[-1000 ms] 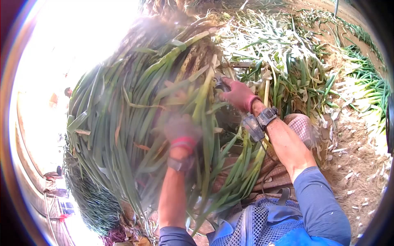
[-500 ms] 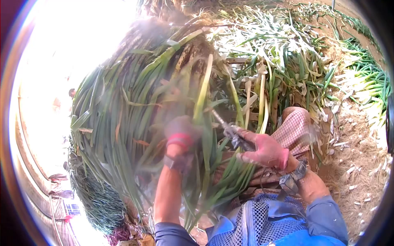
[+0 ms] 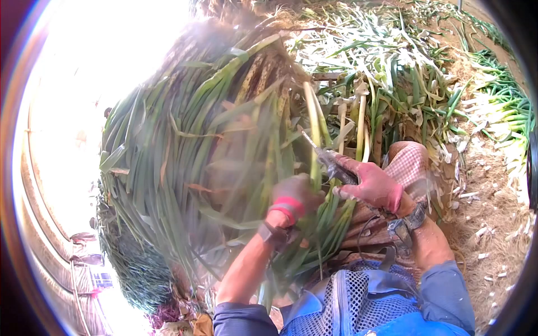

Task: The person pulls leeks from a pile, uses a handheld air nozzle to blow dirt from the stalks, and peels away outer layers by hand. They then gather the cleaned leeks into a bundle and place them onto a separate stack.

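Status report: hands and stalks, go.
Left hand gripping one green stalk. Right hand holds knife, blade beside that stalk. Big leaf bundle crowding close behind.

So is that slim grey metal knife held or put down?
Held: the pink-gloved right hand grips the slim grey metal knife.

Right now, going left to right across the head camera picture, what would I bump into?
Leaf bundle → left hand gripping a stalk → right hand gripping a tool → checked cloth → loose greens.
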Tool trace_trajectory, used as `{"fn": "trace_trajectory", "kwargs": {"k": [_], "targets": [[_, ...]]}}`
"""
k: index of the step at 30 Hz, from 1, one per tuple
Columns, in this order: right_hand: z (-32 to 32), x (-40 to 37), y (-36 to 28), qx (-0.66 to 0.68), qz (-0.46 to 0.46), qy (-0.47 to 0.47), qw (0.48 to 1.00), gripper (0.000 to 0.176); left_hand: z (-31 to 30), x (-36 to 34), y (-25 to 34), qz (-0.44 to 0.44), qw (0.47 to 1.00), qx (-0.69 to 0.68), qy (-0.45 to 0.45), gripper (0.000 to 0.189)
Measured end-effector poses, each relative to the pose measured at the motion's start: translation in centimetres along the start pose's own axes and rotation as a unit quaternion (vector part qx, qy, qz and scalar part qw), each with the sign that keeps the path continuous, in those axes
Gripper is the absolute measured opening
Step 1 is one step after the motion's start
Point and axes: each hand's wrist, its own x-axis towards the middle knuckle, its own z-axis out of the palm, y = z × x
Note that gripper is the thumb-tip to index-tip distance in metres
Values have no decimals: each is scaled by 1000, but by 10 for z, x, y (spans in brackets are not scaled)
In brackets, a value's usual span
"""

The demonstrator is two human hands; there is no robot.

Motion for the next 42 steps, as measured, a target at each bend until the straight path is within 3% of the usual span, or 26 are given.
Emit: {"fn": "trace_trajectory", "kwargs": {"k": [3, 4, 5, 6, 7, 9, 10, 11, 13, 14, 15, 16, 17, 19, 20, 23, 25, 28, 29, 31, 34, 35, 37, 39, 42], "targets": [[2, 19, 16, -31, -22, 25, 999, 80, 24, -12, 7, 65, 995, 40, -65, 45], [-2, 24, 14, -63, 16, 57, 996, 81, 43, -17, 8, 64, 995, 39, -64, 45], [-5, 30, 10, -96, 54, 91, 990, 83, 69, -21, 6, 124, 988, 63, -72, 42], [-10, 33, -3, -113, 102, 73, 986, 84, 82, -22, 3, 184, 976, 87, -81, 39], [-9, 35, 2, -113, 102, 72, 986, 84, 75, -26, 7, 183, 976, 86, -81, 39], [-5, 37, 16, -24, -24, 17, 999, 83, 54, -38, 17, 174, 975, 93, -98, 35], [-2, 33, 12, -15, -15, 10, 1000, 84, 54, -29, 0, 208, 974, 38, -83, 36], [1, 29, 7, -7, -6, 3, 1000, 84, 33, -29, -4, 172, 981, -11, -92, 40], [2, 24, 1, 14, -51, 12, 999, 83, 1, -19, -23, 134, 988, -77, -13, 35], [0, 17, -17, 79, 27, -52, 995, 83, 1, -7, -44, 160, 979, -67, 103, 32], [7, 16, -17, 80, 27, -54, 995, 83, -18, -9, -46, 98, 975, -100, 172, 32], [16, 14, -15, 75, -23, -45, 996, 83, -28, -1, -54, 31, 980, -54, 187, 33], [22, 14, -11, 69, -75, -35, 994, 85, -26, 8, -57, 32, 980, -54, 187, 33], [29, 14, -4, 49, -75, -26, 996, 86, -22, 20, -62, -49, 993, 38, 97, 34], [31, 12, -6, 37, -74, -27, 996, 86, -21, 18, -55, -50, 998, 20, 19, 40], [30, 7, -21, 6, -39, -66, 997, 86, 28, 25, -50, -21, 997, 54, 46, 42], [33, 8, -19, -19, -8, -110, 994, 86, 48, 30, -52, -7, 999, -6, 51, 48], [41, 19, -5, -60, -76, -43, 994, 86, 51, 30, -39, -7, 997, 11, -80, 54], [41, 18, -12, -43, -51, -82, 994, 85, 66, 32, -51, -9, 997, 13, -81, 54], [44, 22, -16, -24, -26, -117, 993, 85, 94, 32, -72, 165, 984, -62, 22, 46], [55, 37, -8, -85, -22, -33, 996, 84, 30, -2, -39, 62, 985, -161, -9, 42], [55, 36, -9, -85, -24, -33, 996, 84, 18, -6, -39, 4, 975, -220, -29, 42], [56, 31, -9, -66, -56, -99, 991, 83, 20, 0, -57, -14, 983, -179, -24, 37], [58, 36, -7, -78, -51, -96, 991, 83, 18, 0, -68, -3, 983, -132, 126, 32], [60, 53, 2, -85, -33, -19, 996, 87, 10, 7, -81, -64, 978, -47, 194, 31]]}}
